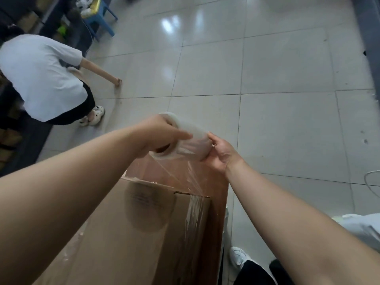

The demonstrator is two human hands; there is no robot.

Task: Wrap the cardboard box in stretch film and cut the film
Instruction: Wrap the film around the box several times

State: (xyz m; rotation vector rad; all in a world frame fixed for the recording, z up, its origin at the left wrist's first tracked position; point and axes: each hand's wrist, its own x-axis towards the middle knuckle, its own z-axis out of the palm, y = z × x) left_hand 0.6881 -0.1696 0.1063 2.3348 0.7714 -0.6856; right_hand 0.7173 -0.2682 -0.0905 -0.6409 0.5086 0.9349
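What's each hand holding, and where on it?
Both hold the stretch film roll: left hand at its left end, right hand at its right end.

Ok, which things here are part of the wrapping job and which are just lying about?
In the job:
- cardboard box
- stretch film roll, held by left hand and right hand
- film sheet running from roll to box

Lying about:
- blue stool
- crouching person
- white shoe

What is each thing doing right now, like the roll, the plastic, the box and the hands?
Roll: held up between both hands.
Film: pulled tight from roll down to box, uncut.
Box: closed, film stuck along one edge.
Left hand: gripping the roll.
Right hand: gripping the roll.
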